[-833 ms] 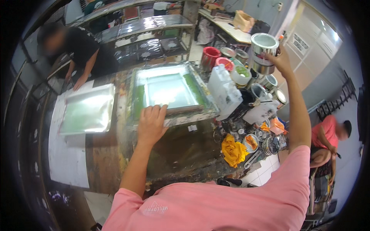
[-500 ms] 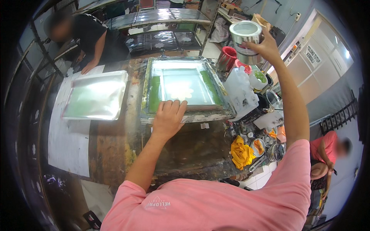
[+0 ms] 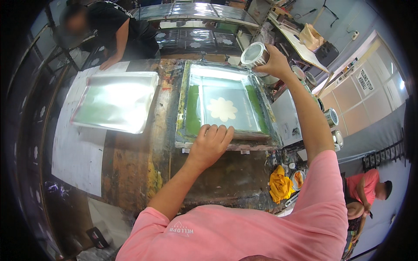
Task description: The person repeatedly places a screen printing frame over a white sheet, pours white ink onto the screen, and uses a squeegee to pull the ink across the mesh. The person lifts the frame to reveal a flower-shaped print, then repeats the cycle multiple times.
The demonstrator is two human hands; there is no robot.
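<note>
A silk-screen frame lies on the stained worktable, its mesh green at the sides, with a pale flower shape in the middle. My left hand is closed over the frame's near edge, fingers curled onto it. Beyond the frame's far right corner, my right hand grips a silver metal can by its side. The can is held up, with its open mouth tilted leftward. What is inside it cannot be made out, and no stream shows at its rim.
A stack of clear glossy sheets lies left of the frame on white paper. A co-worker's hand rests at the far left. Yellow cloth sits near right; several cans stand beyond my right arm. Another person is at far right.
My right hand has brought the can left and lower, toward the frame, and tipped it further. My left hand stays on the frame's near edge. The whole view has shifted slightly.
</note>
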